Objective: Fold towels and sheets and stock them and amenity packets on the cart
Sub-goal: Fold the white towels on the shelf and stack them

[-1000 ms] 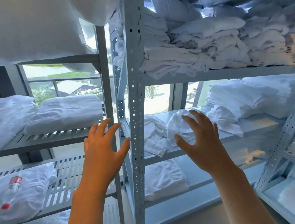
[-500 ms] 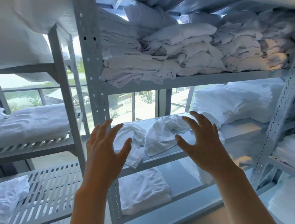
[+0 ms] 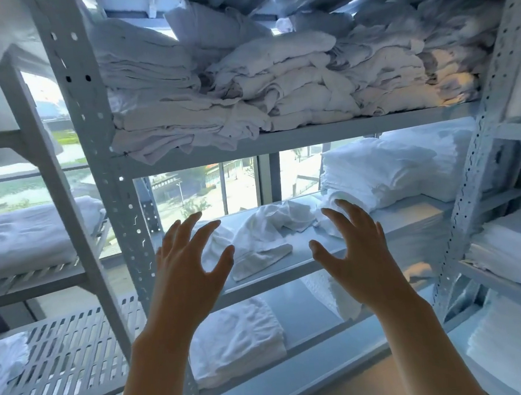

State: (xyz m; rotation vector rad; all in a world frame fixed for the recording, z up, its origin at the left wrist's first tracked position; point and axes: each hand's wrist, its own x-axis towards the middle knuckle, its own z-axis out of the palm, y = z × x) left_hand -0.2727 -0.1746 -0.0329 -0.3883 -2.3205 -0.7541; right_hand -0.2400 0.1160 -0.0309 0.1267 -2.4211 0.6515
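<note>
A crumpled white towel (image 3: 262, 238) lies loose on the middle shelf (image 3: 412, 215) of a grey metal rack. My left hand (image 3: 186, 266) and my right hand (image 3: 355, 252) are raised in front of that shelf, fingers spread and slightly bent, holding nothing. The towel shows between the two hands, and neither hand touches it. To the right on the same shelf stands a stack of folded white linen (image 3: 392, 170). The shelf above carries rows of folded white towels (image 3: 275, 92). One folded white towel (image 3: 234, 341) lies on the shelf below.
The rack's perforated upright post (image 3: 109, 179) stands just left of my left hand. A second rack (image 3: 47, 367) on the left has slotted shelves with white bedding (image 3: 29, 236). More stacked white linen (image 3: 515, 247) fills the shelves at the right. Windows lie behind the racks.
The view has swung right and closer to the rack, so the upright post has slid left of my left hand. Both hands stay raised and empty, now framing the crumpled towel.
</note>
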